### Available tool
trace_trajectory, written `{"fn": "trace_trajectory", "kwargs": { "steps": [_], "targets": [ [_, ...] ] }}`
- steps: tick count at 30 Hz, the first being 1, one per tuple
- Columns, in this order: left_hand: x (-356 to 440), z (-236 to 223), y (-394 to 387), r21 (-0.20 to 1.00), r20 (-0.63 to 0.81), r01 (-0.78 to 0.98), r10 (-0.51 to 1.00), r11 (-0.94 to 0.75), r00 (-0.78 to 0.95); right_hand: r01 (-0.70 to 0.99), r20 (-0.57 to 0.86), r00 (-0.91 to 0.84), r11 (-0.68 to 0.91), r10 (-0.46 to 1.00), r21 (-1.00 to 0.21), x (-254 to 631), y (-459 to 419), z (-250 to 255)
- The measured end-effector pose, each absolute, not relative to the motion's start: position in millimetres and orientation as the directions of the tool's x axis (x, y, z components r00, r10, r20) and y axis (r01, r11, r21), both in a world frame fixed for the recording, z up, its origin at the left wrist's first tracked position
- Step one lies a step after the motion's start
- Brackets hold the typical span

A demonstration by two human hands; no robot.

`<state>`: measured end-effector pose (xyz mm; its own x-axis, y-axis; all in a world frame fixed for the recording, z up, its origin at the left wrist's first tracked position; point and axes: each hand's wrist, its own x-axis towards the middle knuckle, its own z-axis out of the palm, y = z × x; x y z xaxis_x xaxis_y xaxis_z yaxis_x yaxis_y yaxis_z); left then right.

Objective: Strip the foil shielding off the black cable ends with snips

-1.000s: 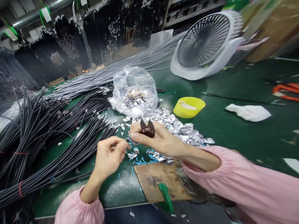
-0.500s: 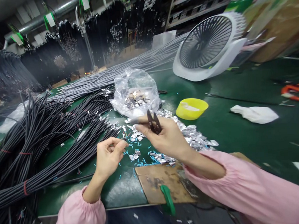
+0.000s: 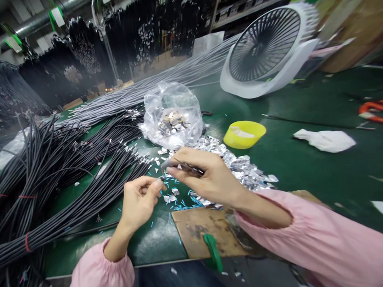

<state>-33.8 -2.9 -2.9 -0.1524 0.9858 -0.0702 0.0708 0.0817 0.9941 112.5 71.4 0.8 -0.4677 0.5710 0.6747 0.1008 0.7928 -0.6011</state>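
Note:
My left hand (image 3: 139, 202) is closed in a pinch on the end of a black cable (image 3: 161, 178), whose thin wires barely show beyond the fingertips. My right hand (image 3: 211, 176) is wrapped round small dark snips (image 3: 193, 168), which lie flat along the palm. Its thumb and forefinger come together just above the cable end; whether they grip a wire I cannot tell. Grey covers sit on the right fingertips. Below the hands lie blue wire-sleeve bits (image 3: 183, 203) and silver foil scraps (image 3: 249, 169). A bundle of black cables (image 3: 95, 204) runs to the left of my left hand.
Behind the hands stands a clear plastic bag (image 3: 171, 101) holding scraps. A yellow ring-shaped tub (image 3: 244, 136), a white fan (image 3: 272, 88), a white cloth-like piece (image 3: 326, 140) and orange-handled scissors (image 3: 377, 108) are to the right. A stained board (image 3: 199, 233) with a green clip (image 3: 212, 249) lies at the front edge.
The snips have tipped from upright to lying along my right palm. My right thumb and forefinger have come closer to the cable end; my left hand keeps its pinch.

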Motion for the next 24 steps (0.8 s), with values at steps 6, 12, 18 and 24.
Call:
{"fn": "trace_trajectory", "kwargs": {
  "steps": [6, 12, 18, 24],
  "targets": [
    [-33.2, -0.4, -3.4, 0.993, -0.076, 0.081, 0.986, 0.089, -0.151, 0.081, 0.573, -0.489, 0.688, 0.658, -0.721, 114.0, 71.6, 4.0],
    [-31.5, 1.0, -5.3, 0.991, -0.071, 0.102, 0.988, 0.085, -0.135, 0.108, 0.505, -0.493, 0.626, 0.709, -0.772, 113.4, 71.5, 4.6],
    [-31.3, 1.3, -5.3, 0.992, -0.069, 0.092, 0.988, 0.082, -0.141, 0.131, 0.468, -0.467, 0.583, 0.750, -0.802, 112.1, 73.4, 2.6],
    [-30.9, -0.6, -5.1, 0.995, -0.068, 0.053, 0.980, 0.079, -0.186, 0.046, 0.727, -0.462, 0.832, 0.508, -0.553, 114.9, 67.0, -0.2]
  ]
}}
